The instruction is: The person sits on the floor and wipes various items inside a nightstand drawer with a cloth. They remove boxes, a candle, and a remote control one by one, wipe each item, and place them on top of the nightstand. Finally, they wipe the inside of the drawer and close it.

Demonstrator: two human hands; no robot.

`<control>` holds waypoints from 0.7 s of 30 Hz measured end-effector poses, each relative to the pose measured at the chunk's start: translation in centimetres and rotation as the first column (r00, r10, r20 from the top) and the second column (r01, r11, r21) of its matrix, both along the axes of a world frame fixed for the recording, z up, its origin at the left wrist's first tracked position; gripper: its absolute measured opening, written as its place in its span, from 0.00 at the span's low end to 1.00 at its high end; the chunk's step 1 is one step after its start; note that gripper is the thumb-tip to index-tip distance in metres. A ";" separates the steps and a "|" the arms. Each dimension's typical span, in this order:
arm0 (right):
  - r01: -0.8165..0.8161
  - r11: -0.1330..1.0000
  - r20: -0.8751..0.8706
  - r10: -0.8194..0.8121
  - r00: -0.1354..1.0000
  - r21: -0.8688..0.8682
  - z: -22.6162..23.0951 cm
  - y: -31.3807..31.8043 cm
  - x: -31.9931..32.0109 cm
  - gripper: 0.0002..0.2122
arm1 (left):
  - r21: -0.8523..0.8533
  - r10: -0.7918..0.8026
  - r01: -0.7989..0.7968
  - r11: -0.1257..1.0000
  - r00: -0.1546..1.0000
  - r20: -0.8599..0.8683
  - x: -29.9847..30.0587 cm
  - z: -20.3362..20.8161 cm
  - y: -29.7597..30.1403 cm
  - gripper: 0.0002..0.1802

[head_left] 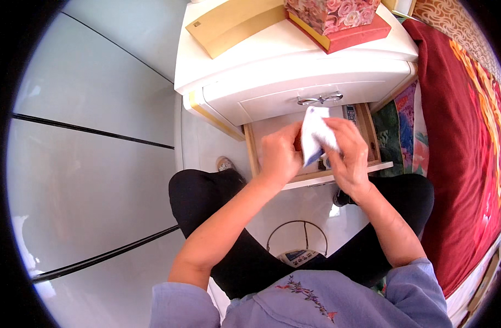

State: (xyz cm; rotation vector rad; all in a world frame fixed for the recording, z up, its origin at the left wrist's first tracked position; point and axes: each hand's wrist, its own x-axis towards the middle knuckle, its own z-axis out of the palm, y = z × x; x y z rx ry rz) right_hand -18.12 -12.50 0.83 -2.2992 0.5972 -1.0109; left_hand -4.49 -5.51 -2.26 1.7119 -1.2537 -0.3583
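Between my two hands, above the pulled-out lower drawer (365,170) of a white nightstand, is a small white piece of soft-looking cloth (314,127) with a dark blue patch at its lower edge. My left hand (281,152) is closed at the cloth's left side, its fingertips mostly hidden behind it. On the other side, my right hand (349,153) pinches the cloth between thumb and bent fingers. Inside the drawer, a dark remote-like object (350,112) lies along the right side. Other small items there are mostly covered by my hands.
The shut upper drawer (267,98) has a metal handle (320,99). On top stand a cream box lid (234,26) and a floral box (338,15) on a red base (362,37). A red-covered bed (452,164) is right, glossy panels (92,180) left, a wire-rimmed object (297,256) between my legs.
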 end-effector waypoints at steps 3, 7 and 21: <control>-0.125 0.992 -0.004 0.125 0.992 -0.017 1.0 0.7 0.4 0.17 | -0.095 -0.107 0.106 0.990 0.994 -0.002 0.8 -1.5 0.1 0.15; -0.028 0.997 -0.011 0.029 1.000 0.079 0.5 -0.4 0.4 0.15 | -0.050 -0.007 -0.006 0.999 0.966 -0.260 0.2 0.0 -0.6 0.15; 0.031 0.319 0.013 -0.135 0.991 0.947 -0.7 -2.9 -0.3 0.10 | -0.134 -0.160 0.088 0.987 0.488 -0.858 1.5 1.1 -0.6 0.23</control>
